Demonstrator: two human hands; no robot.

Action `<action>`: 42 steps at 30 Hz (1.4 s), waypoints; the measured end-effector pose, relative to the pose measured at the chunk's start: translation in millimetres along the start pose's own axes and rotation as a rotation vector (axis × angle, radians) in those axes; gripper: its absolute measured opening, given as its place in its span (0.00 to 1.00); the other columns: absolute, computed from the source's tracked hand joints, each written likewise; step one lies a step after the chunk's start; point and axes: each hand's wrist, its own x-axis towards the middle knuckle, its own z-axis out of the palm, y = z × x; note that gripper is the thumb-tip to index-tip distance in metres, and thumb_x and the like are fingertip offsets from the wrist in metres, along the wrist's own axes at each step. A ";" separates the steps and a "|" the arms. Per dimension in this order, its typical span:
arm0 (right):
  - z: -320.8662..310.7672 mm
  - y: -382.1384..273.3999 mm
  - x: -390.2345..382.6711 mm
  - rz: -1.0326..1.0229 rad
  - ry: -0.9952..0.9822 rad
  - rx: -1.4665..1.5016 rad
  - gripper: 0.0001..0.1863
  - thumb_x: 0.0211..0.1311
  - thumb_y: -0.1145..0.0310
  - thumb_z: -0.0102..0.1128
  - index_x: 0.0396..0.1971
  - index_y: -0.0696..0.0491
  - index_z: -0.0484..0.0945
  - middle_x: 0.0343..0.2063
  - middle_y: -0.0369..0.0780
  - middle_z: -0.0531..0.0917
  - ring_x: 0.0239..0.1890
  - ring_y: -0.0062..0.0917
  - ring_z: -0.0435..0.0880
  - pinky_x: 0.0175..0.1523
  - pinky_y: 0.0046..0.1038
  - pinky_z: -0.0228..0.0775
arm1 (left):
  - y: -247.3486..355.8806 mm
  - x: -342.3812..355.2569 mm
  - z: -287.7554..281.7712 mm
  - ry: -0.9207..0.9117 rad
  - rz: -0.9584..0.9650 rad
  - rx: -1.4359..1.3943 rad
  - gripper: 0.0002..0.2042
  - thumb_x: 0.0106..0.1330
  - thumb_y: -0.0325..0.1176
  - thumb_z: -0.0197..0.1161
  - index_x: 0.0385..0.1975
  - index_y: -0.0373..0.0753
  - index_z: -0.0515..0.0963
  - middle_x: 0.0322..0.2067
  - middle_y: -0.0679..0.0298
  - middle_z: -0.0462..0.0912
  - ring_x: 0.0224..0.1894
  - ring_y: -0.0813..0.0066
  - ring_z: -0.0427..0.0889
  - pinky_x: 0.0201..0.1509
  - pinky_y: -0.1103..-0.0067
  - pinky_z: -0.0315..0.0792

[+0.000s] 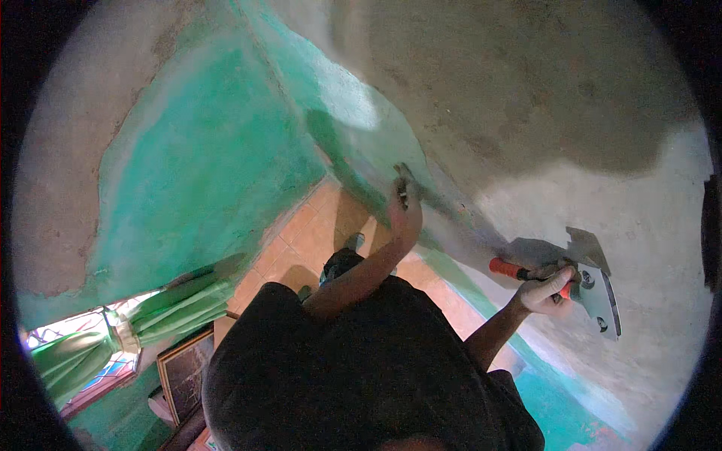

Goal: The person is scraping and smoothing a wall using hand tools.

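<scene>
My left hand (406,209) is raised in front of the green and grey wall, its fingers closed around a small dark tool (404,179). That tool's far end is at the wall surface; its exact kind is too blurred to tell. Lower on the right, my right hand (547,293) grips putty knives. One shows a red-and-black handle (510,268) sticking out to the left, with a grey blade (588,246) beyond the fingers. Beside it is a broad pale metal blade (599,299) with round holes and an orange part at the hand.
Grey plaster (526,98) covers the upper right wall, meeting a green wall (210,158) at a corner. Orange floor tiles (301,233) lie below. Green curtains (180,308) hang at a window on the lower left, near a framed picture (184,368) leaning there.
</scene>
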 end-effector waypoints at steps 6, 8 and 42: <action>9.6 -12.6 1.1 0.035 0.013 0.003 0.13 0.59 0.68 0.53 0.23 0.63 0.71 0.15 0.41 0.73 0.08 0.18 0.64 0.14 0.19 0.53 | 5.2 -7.6 4.4 0.011 0.034 0.002 0.13 0.67 0.36 0.48 0.42 0.31 0.69 0.32 0.59 0.75 0.33 0.73 0.73 0.37 0.76 0.68; 4.7 -6.9 1.3 0.008 0.009 -0.030 0.13 0.59 0.68 0.53 0.22 0.63 0.71 0.15 0.41 0.73 0.08 0.18 0.64 0.14 0.19 0.53 | 18.6 1.5 2.1 0.060 -0.040 -0.012 0.13 0.67 0.35 0.49 0.41 0.31 0.69 0.31 0.60 0.75 0.32 0.75 0.73 0.36 0.76 0.68; -2.2 6.3 -0.1 -0.016 0.028 -0.023 0.10 0.58 0.69 0.54 0.25 0.63 0.72 0.15 0.38 0.72 0.11 0.17 0.64 0.16 0.18 0.51 | -8.3 37.8 -26.5 0.014 -0.331 -0.125 0.08 0.66 0.32 0.45 0.35 0.34 0.68 0.28 0.68 0.67 0.30 0.76 0.65 0.36 0.78 0.64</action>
